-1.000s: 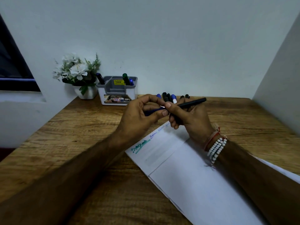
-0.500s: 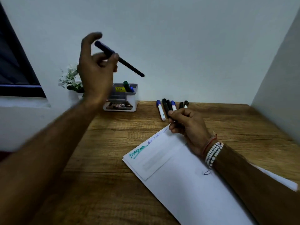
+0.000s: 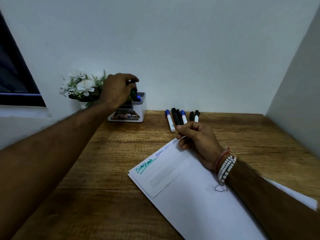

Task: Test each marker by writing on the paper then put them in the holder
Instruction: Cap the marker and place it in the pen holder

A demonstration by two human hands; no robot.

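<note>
Down from its raised position half a second ago, the left hand (image 3: 117, 91) now sits over the holder (image 3: 138, 108) at the far left of the tabletop (image 3: 107, 153), its grip pinching a dark marker (image 3: 133, 82) that stands nearly upright, lower end inside the holder beside a green marker (image 3: 133, 94) and a blue one (image 3: 138, 97). The right hand (image 3: 199, 139) rests on the far corner of the paper (image 3: 190, 196), fingers curled around a black marker (image 3: 176, 118) from the row of markers (image 3: 183, 116) lying just beyond it. White flowers (image 3: 81, 85) stand left of the holder.
</note>
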